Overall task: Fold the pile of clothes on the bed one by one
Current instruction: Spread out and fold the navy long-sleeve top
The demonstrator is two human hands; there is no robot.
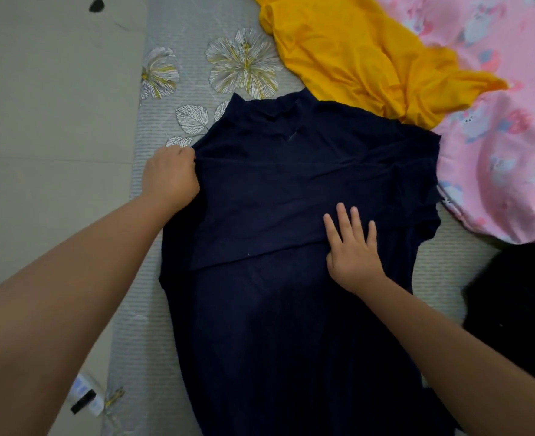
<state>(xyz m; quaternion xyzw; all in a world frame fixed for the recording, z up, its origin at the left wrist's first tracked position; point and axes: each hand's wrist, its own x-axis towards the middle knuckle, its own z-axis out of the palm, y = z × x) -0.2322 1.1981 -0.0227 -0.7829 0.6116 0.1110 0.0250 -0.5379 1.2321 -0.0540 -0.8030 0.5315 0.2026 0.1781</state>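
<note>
- Now we are gripping the left edge of the navy garment (291, 215) with our left hand (170, 176), fingers curled into the cloth.
- We are pressing our right hand (352, 250) flat, fingers straight, on its folded flap.
- Beyond our right hand, a yellow garment (354, 58) is lying on the bed (153, 278).

A beige tiled floor (46, 127) lies left of the bed. A small white-and-black object (85, 399) rests on it beside the mattress edge; its kind cannot be told.

Beige tiled floor (46, 127) beside grey floral bedsheet (178, 36)
</note>
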